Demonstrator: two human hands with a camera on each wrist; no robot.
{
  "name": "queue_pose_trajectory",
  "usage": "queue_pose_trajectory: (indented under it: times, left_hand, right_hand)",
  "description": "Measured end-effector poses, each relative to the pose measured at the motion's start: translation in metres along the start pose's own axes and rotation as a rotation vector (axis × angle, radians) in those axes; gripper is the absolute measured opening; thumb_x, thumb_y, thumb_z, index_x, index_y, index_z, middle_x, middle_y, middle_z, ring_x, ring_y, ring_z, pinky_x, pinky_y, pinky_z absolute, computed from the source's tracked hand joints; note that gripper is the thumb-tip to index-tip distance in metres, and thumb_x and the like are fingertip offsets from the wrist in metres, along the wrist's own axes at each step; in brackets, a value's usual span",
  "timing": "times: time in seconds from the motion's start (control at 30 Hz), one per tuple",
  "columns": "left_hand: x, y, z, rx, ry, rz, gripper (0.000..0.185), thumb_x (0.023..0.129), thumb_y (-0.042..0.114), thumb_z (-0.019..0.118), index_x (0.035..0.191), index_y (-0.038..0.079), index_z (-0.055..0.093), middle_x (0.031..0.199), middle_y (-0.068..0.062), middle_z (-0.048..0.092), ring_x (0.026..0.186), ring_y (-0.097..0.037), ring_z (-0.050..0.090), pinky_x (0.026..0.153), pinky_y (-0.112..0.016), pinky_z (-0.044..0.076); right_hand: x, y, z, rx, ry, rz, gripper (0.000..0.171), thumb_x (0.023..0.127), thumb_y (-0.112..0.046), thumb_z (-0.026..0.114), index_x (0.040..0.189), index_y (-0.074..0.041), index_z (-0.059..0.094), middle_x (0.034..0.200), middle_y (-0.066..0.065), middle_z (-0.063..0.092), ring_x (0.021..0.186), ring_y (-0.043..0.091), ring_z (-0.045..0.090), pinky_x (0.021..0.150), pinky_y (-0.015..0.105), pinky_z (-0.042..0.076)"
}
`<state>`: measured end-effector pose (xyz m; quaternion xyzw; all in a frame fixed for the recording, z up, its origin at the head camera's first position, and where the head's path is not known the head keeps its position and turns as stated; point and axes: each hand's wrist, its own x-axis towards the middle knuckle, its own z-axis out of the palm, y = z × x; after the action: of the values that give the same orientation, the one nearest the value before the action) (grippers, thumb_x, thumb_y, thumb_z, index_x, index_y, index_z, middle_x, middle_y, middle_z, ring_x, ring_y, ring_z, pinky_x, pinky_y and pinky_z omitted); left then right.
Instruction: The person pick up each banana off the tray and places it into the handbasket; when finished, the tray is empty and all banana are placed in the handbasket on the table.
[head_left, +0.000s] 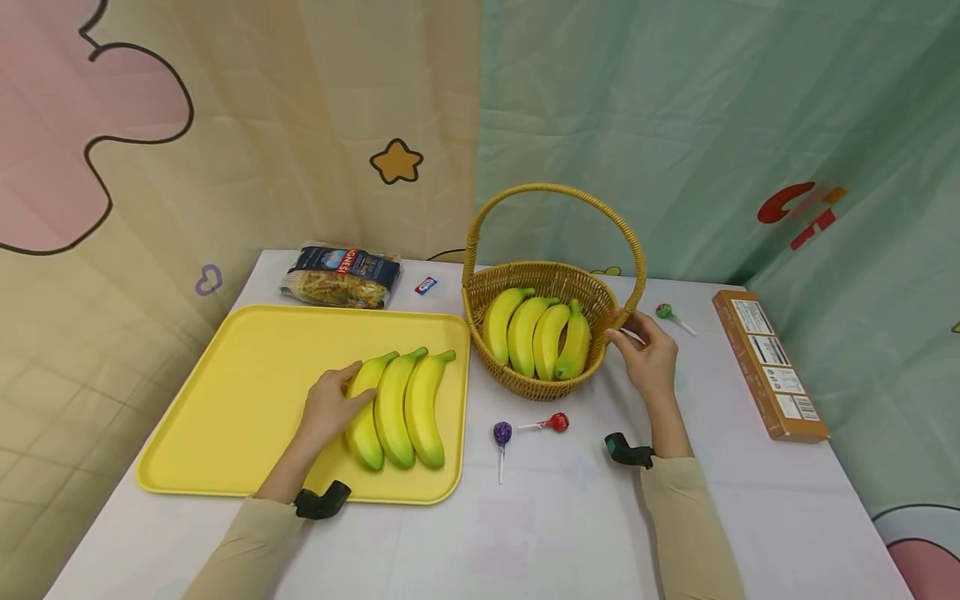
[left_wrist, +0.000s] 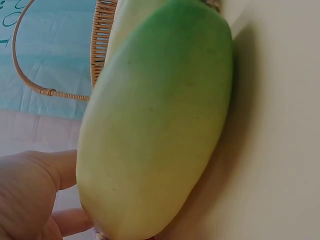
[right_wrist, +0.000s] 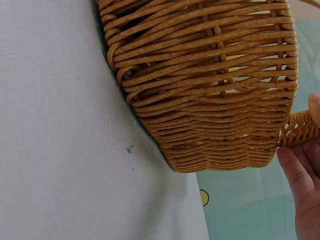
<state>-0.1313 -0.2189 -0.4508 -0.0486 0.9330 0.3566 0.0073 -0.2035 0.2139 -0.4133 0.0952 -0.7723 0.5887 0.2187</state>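
Observation:
On the yellow tray (head_left: 247, 392), three bananas lie side by side. My left hand (head_left: 330, 406) grips the leftmost banana (head_left: 365, 414), thumb across its top and fingers on its far side; in the left wrist view that banana (left_wrist: 160, 120) fills the middle, its greenish tip toward the top. The wicker basket (head_left: 525, 385) stands right of the tray with several bananas (head_left: 531, 329) in it. At its right side my right hand (head_left: 649, 354) holds the foot of the handle (head_left: 636, 287). Close up, the right wrist view shows thumb and fingers around the handle's foot (right_wrist: 300, 131).
A purple lollipop (head_left: 502, 433) and a red lollipop (head_left: 558, 422) lie in front of the basket. Farther right are a green lollipop (head_left: 664, 311) and an orange-brown box (head_left: 768, 367). Behind the tray sit a pasta bag (head_left: 343, 277) and a small wrapped candy (head_left: 426, 286).

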Motion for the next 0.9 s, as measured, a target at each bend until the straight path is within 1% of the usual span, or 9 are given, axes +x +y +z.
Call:
queue_pose_trajectory:
  times: [0.07, 0.13, 0.27, 0.37, 0.5, 0.6, 0.67, 0.77, 0.9]
  left_hand:
    - [0.000, 0.000, 0.000, 0.007, 0.002, -0.004, 0.061, 0.091, 0.020, 0.066, 0.142, -0.007, 0.045, 0.115, -0.031, 0.057, 0.093, -0.034, 0.053, 0.073, -0.038, 0.044]
    - [0.001, 0.000, 0.000, 0.007, 0.006, -0.005, 0.061, 0.091, 0.020, 0.066, 0.142, -0.006, 0.046, 0.115, -0.031, 0.058, 0.093, -0.035, 0.055, 0.073, -0.038, 0.046]
    - [0.001, 0.000, -0.001, -0.014, 0.034, -0.013, 0.059, 0.090, 0.018, 0.067, 0.140, -0.007, 0.048, 0.117, -0.033, 0.059, 0.100, -0.041, 0.060, 0.079, -0.045, 0.052]
    - [0.002, 0.002, -0.004, -0.038, 0.069, -0.030, 0.058, 0.089, 0.017, 0.067, 0.139, -0.008, 0.048, 0.119, -0.033, 0.058, 0.105, -0.043, 0.059, 0.084, -0.049, 0.052]
    - [0.009, 0.013, -0.011, -0.092, 0.125, -0.049, 0.058, 0.090, 0.016, 0.067, 0.140, -0.006, 0.048, 0.126, -0.032, 0.056, 0.111, -0.043, 0.056, 0.089, -0.051, 0.049]
    - [0.018, 0.028, -0.015, -0.156, 0.160, -0.035, 0.057, 0.090, 0.016, 0.068, 0.140, -0.003, 0.050, 0.131, -0.029, 0.056, 0.114, -0.041, 0.055, 0.091, -0.050, 0.049]
    - [0.026, 0.042, -0.015, -0.192, 0.176, 0.001, 0.056, 0.089, 0.016, 0.069, 0.140, 0.000, 0.052, 0.132, -0.026, 0.057, 0.114, -0.040, 0.057, 0.090, -0.049, 0.051]
    - [0.039, 0.070, -0.013, -0.250, 0.180, 0.076, 0.055, 0.088, 0.016, 0.071, 0.138, 0.001, 0.054, 0.132, -0.023, 0.058, 0.113, -0.037, 0.059, 0.087, -0.048, 0.054]
    - [0.058, 0.111, -0.002, -0.308, 0.177, 0.184, 0.053, 0.087, 0.016, 0.072, 0.136, 0.001, 0.056, 0.131, -0.020, 0.060, 0.112, -0.035, 0.060, 0.087, -0.045, 0.055]
  right_hand:
    - [0.000, 0.000, 0.000, 0.003, -0.001, 0.001, 0.037, 0.084, 0.009, 0.068, 0.118, 0.019, 0.059, 0.112, 0.037, 0.063, 0.095, -0.001, 0.064, 0.079, 0.012, 0.053]
    - [0.000, 0.000, -0.001, 0.012, -0.002, 0.005, 0.037, 0.084, 0.009, 0.068, 0.119, 0.019, 0.059, 0.112, 0.037, 0.063, 0.095, -0.002, 0.064, 0.079, 0.012, 0.053]
    - [0.000, 0.001, 0.000, 0.024, -0.002, 0.004, 0.036, 0.084, 0.010, 0.068, 0.118, 0.019, 0.059, 0.112, 0.039, 0.062, 0.094, -0.002, 0.064, 0.079, 0.012, 0.053]
    - [0.000, 0.001, 0.000, 0.025, -0.001, 0.002, 0.036, 0.084, 0.010, 0.068, 0.118, 0.019, 0.060, 0.112, 0.040, 0.061, 0.095, -0.001, 0.064, 0.079, 0.012, 0.053]
    - [0.001, 0.001, 0.000, 0.021, 0.005, -0.001, 0.035, 0.084, 0.010, 0.068, 0.118, 0.017, 0.061, 0.112, 0.041, 0.061, 0.095, 0.000, 0.065, 0.080, 0.012, 0.053]
    - [0.001, 0.001, 0.000, 0.013, 0.006, -0.005, 0.035, 0.084, 0.010, 0.068, 0.118, 0.017, 0.061, 0.112, 0.040, 0.061, 0.096, 0.004, 0.065, 0.079, 0.012, 0.053]
    - [0.002, 0.001, 0.000, 0.009, 0.007, -0.003, 0.036, 0.084, 0.010, 0.068, 0.118, 0.017, 0.061, 0.112, 0.039, 0.062, 0.097, 0.008, 0.066, 0.079, 0.012, 0.053]
    - [0.002, 0.001, 0.000, 0.003, 0.004, 0.007, 0.036, 0.084, 0.010, 0.068, 0.118, 0.018, 0.060, 0.113, 0.039, 0.062, 0.097, 0.010, 0.066, 0.079, 0.011, 0.052]
    - [0.002, 0.003, 0.001, 0.012, 0.003, 0.017, 0.037, 0.084, 0.010, 0.068, 0.118, 0.019, 0.059, 0.113, 0.040, 0.061, 0.096, 0.005, 0.065, 0.079, 0.011, 0.052]
